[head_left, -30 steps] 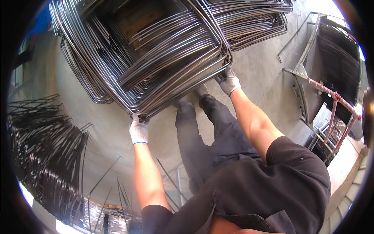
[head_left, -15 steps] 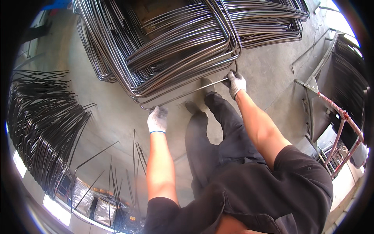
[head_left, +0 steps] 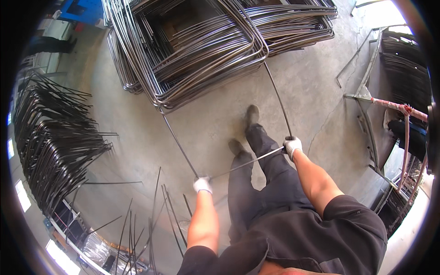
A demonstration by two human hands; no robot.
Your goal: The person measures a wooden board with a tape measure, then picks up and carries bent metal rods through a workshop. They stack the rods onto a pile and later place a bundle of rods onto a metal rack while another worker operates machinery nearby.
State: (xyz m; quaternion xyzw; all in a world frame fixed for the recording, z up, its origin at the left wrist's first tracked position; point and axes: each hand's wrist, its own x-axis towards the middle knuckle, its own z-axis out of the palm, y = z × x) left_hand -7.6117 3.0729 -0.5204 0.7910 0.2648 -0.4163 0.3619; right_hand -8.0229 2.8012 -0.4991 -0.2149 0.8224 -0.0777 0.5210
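Both hands, in white work gloves, hold a U-shaped bent metal tube by its two corners. My left hand is closed round the left corner, and my right hand grips the right one. The tube's crossbar spans between them in front of my legs. Its two long legs run away from me to a big stack of bent metal tubes, where their far ends are lost among the other tubes.
Another pile of dark bent rods stands at the left. Thin upright rods rise at the lower left. On the right is a metal rack with a red-wrapped bar. A blue object lies at the far left. Concrete floor surrounds my feet.
Both hands have drawn the bent tube toward me, away from the stack. Its long legs now show stretched between the stack and my hands.
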